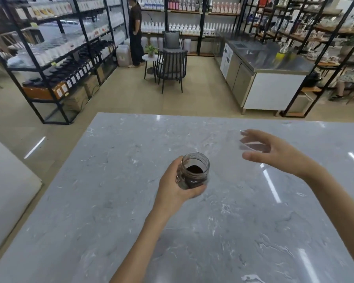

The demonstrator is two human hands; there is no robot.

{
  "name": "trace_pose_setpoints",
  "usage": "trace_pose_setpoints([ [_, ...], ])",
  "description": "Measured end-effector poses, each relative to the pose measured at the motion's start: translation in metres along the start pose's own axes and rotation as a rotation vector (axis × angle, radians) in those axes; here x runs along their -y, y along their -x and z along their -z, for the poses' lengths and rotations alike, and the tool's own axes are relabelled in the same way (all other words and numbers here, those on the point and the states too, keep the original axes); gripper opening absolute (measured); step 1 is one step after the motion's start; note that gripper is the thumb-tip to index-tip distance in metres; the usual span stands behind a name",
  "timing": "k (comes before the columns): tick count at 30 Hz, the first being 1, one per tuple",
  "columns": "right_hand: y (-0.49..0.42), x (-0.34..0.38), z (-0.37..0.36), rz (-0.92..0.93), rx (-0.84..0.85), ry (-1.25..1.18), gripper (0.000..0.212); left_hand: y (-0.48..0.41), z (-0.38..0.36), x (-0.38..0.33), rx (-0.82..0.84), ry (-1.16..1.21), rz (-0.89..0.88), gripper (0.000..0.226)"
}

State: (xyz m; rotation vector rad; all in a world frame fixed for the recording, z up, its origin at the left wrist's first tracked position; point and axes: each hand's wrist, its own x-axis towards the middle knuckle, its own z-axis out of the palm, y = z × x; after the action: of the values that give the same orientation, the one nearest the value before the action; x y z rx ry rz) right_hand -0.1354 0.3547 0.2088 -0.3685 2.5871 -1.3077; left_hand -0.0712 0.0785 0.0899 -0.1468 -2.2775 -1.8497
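A small glass jar [195,170] with a handle holds dark brown contents, and its mouth has no lid. My left hand [175,185] grips it from the left and below, just above the grey marble table [131,201]. To the right, my right hand [274,152] hovers over the table with thumb and fingers curved apart. Between them sits a faint see-through object [250,146], too blurred to name, which the hand seems to hold.
Beyond the table's far edge is a tiled floor with black shelving racks [55,58] of bottles at left. Two dark chairs [172,68], a small round side table and a steel counter [274,64] stand further back. A person [135,31] stands by the shelves.
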Motion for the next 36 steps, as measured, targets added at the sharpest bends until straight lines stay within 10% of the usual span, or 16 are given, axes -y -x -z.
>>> trace_pose_setpoints([
  [36,0.060,-0.140,-0.159,0.067,0.229,0.360,0.100,0.071,0.032,0.138,0.439,-0.272,0.263,0.094],
])
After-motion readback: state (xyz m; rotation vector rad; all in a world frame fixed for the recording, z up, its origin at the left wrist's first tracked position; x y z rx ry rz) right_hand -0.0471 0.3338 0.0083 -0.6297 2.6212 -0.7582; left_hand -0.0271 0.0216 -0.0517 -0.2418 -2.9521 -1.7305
